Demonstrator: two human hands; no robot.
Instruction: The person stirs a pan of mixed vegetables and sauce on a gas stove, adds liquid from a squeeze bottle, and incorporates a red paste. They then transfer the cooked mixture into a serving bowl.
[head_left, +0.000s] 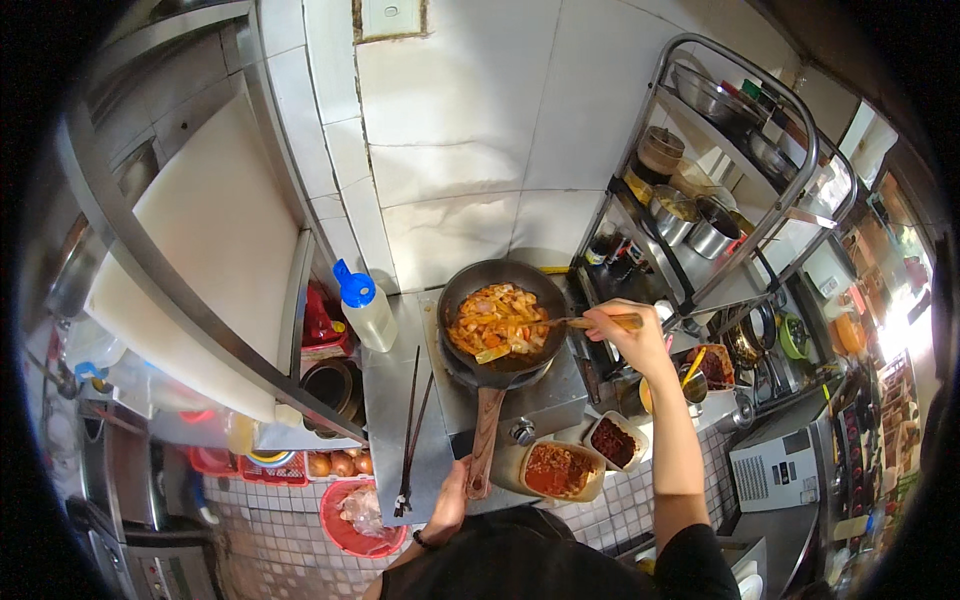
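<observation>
A dark frying pan sits on the stove, holding glossy orange-red sliced food. Its wood-look handle points towards me. At the handle's end, my left hand grips it from the left side; most of the fingers are hidden beneath. My right hand is closed around the wooden handle of a cooking utensil. The utensil's thin shaft reaches leftwards into the food, which hides its tip.
Long dark chopsticks lie left of the stove, near a blue-capped squeeze bottle. Tubs of red sauce and dark red paste stand by the stove's front right. A metal rack rises at right; a pink basin is below left.
</observation>
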